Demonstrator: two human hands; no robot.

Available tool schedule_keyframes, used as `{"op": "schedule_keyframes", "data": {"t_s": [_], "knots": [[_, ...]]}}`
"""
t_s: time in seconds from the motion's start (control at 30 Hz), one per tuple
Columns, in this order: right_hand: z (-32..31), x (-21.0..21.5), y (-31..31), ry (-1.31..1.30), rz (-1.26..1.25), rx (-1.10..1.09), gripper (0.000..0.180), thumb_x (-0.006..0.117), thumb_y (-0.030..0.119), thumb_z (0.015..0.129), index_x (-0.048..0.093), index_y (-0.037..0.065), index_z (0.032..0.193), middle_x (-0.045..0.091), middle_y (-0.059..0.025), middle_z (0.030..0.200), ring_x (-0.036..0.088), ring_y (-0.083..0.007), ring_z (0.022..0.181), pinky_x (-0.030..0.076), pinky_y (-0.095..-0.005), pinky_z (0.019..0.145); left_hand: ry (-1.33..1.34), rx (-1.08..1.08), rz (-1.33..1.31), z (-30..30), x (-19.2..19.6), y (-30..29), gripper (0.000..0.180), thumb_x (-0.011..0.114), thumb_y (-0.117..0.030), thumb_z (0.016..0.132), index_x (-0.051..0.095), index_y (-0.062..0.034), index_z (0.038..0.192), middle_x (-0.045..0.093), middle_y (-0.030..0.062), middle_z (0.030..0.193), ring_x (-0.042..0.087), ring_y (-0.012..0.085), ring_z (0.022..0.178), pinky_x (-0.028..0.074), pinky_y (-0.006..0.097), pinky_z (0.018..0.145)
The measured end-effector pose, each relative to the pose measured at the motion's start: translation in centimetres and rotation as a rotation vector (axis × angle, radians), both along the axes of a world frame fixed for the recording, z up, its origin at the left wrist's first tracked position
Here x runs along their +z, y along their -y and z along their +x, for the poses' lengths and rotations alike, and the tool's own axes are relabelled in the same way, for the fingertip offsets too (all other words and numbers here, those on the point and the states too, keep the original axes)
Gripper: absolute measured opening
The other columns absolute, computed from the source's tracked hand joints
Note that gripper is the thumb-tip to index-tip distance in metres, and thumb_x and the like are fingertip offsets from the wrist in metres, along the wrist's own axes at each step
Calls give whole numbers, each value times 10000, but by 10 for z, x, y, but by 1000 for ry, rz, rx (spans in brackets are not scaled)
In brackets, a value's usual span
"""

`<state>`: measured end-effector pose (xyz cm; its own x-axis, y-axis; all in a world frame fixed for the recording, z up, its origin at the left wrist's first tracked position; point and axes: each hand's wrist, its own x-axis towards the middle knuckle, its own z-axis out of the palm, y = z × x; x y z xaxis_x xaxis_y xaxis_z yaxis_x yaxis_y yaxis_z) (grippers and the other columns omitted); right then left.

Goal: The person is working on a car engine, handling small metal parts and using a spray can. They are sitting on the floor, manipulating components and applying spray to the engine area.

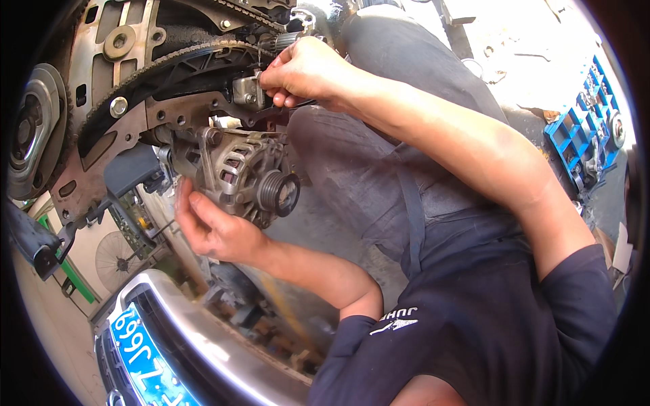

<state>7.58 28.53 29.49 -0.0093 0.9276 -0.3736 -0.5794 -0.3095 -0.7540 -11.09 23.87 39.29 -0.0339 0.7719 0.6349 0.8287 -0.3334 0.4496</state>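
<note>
My right hand (302, 73) is closed in a pinch beside a small metal chain tensioner (248, 92) on the engine. Its fingertips cover whatever is between them. Above the tensioner a timing chain (183, 51) curves over a dark guide rail (152, 84). Lower down, my left hand (220, 227) is beside an alternator (237, 169) with a ribbed pulley (277, 193). The left thumb stands apart from the fingers, and nothing shows in that hand. Whether its fingertips touch the housing is hard to see.
Left of the chain sits a large round metal sprocket or pulley (34, 128). A blue compartment tray (586, 125) with metal parts lies on the floor at the right. My bent knees (332, 149) are close to the engine. A car's front with a blue plate (145, 355) is at lower left, near a fan (120, 260).
</note>
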Motion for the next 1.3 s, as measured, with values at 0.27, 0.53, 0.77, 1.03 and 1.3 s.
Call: {"op": "schedule_keyframes", "data": {"t_s": [0.27,0.53,0.77,1.03,1.3], "knots": [[0,-8,3,54,55,-2,168,701,137,840,691,-28,867,667,-50,718,619,-85,597,513,-227,543,-10,-40,16,-6,-2,-2,249,523,-66,963,677,90,1082,697,159,1078,638,263,1017,482,359,941],[-4,-20,15,178,103,-87,177,686,160,879,702,-1,950,668,-25,768,576,-66,587,495,-231,546,1,-39,15,-11,-5,-4,255,526,-74,965,681,85,1092,696,160,1094,636,262,1033,472,357,961],[-25,-31,12,508,291,-286,228,717,219,865,743,14,962,701,-38,797,628,-86,620,537,-255,587,25,-13,3,-14,-7,-8,265,543,-121,972,713,37,1099,708,111,1095,629,206,1018,474,318,948],[-32,-15,3,-6,4,-215,189,733,166,783,719,-22,790,705,-107,668,689,-129,564,568,-286,607,24,0,-7,-11,-7,-7,284,523,-126,978,693,57,1115,692,123,1120,627,210,1014,497,325,937],[-60,-28,16,6,91,-471,173,696,146,794,722,-6,873,715,-145,759,709,-226,698,558,-340,692,146,-39,-47,-15,-8,-10,308,505,-137,979,661,62,1154,666,144,1171,625,238,1045,517,355,943]]}}
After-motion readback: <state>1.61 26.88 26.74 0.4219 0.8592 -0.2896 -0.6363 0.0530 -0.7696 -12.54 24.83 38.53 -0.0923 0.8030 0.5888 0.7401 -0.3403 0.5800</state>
